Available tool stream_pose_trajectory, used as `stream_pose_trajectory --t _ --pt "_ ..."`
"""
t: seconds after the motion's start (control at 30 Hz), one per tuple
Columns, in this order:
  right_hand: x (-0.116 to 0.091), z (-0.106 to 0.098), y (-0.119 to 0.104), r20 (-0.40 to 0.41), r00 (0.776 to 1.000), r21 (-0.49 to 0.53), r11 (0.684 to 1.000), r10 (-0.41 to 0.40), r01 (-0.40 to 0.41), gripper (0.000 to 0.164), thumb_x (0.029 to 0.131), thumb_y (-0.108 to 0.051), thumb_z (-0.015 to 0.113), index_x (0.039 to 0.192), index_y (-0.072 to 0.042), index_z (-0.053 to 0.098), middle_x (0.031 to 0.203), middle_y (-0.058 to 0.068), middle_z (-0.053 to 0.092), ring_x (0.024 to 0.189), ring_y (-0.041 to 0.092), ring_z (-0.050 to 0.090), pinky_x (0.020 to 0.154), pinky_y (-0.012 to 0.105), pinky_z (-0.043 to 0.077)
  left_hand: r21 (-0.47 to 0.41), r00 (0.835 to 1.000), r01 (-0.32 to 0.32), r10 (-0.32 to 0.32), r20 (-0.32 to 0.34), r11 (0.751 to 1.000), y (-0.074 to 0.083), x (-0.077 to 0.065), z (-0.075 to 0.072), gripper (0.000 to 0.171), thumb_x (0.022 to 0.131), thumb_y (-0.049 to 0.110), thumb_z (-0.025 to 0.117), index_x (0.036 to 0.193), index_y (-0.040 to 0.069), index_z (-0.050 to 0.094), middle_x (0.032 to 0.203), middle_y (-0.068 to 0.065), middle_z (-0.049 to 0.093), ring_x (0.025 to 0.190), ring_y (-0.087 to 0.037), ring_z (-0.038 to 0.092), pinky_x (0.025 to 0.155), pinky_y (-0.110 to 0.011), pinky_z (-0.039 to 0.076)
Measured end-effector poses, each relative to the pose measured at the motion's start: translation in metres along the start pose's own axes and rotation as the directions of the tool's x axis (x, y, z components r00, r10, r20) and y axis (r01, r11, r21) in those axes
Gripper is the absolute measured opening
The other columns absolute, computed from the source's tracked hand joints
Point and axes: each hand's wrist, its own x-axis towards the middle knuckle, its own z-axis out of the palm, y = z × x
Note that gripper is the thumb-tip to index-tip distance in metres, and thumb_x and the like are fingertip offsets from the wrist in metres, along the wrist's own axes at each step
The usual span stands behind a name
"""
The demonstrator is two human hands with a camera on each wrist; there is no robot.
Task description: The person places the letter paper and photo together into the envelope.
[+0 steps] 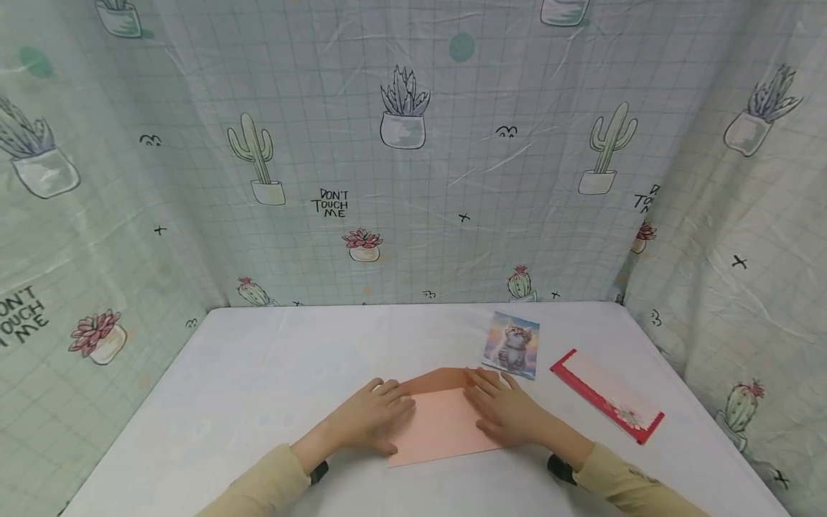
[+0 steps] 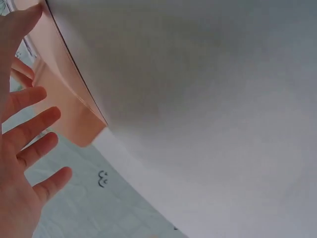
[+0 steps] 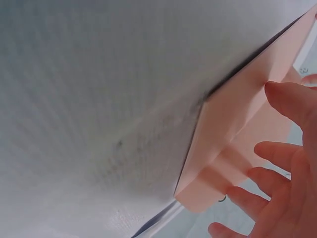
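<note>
A pink paper envelope (image 1: 442, 427) lies on the white table, its darker flap (image 1: 439, 380) raised along the far side. My left hand (image 1: 368, 415) rests at the envelope's left end, fingers towards the flap and thumb near the front corner. Across the other end lies my right hand (image 1: 510, 416), fingertips at the flap's right part. In the left wrist view the left fingers (image 2: 37, 121) are spread, with the thumb at the envelope's edge. The right thumb (image 3: 285, 99) touches the envelope's front in the right wrist view, its other fingers apart and slightly bent.
Behind the right hand lies a kitten picture card (image 1: 512, 346). A long pink card with a red scalloped border and flowers (image 1: 597, 395) lies slantwise at the right. Cactus-patterned cloth (image 1: 413, 179) hangs around the table's back and sides.
</note>
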Motion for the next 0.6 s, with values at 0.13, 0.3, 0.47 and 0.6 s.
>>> stream_pose_trajectory --t 0.13,0.3,0.47,0.6 --pt "0.003 0.001 0.002 -0.010 1.000 -0.004 1.000 -0.007 0.007 0.056 0.084 -0.036 0.056 0.131 -0.008 0.044 0.145 0.013 0.030 0.131 0.035 0.029 0.100 0.058 0.028 0.011 1.000 0.000 0.000 -0.003 1.000 -0.008 0.000 0.002 0.081 0.068 0.065 0.059 0.130 0.014 0.045 0.130 -0.001 0.049 0.120 -0.020 0.043 0.099 -0.041 0.037" --pt "0.005 0.002 0.005 0.026 1.000 0.006 1.000 0.007 -0.007 0.058 0.086 -0.039 0.053 0.134 -0.010 0.040 0.146 0.010 0.028 0.133 0.033 0.026 0.102 0.057 0.025 0.019 1.000 -0.003 0.003 0.001 1.000 -0.015 0.003 0.004 0.088 0.064 0.069 0.059 0.130 0.014 0.044 0.131 -0.001 0.046 0.123 -0.021 0.040 0.102 -0.044 0.034" --pt "0.007 0.000 0.008 0.068 0.998 0.021 1.000 0.012 -0.014 0.061 0.085 -0.042 0.053 0.136 -0.010 0.038 0.146 0.010 0.028 0.134 0.032 0.025 0.102 0.059 0.025 -0.012 0.999 0.025 -0.025 0.042 1.000 -0.018 0.005 0.006 0.093 0.061 0.072 0.058 0.133 0.015 0.040 0.134 -0.001 0.042 0.128 -0.023 0.034 0.104 -0.048 0.030" --pt "0.009 0.000 0.010 0.074 0.997 0.011 1.000 -0.002 0.001 0.062 0.084 -0.043 0.053 0.135 -0.009 0.039 0.145 0.010 0.031 0.133 0.032 0.028 0.100 0.059 0.027 -0.029 0.997 0.043 -0.041 0.060 0.999 -0.019 0.005 0.008 0.095 0.061 0.072 0.058 0.134 0.014 0.038 0.135 -0.002 0.041 0.131 -0.024 0.032 0.104 -0.049 0.029"
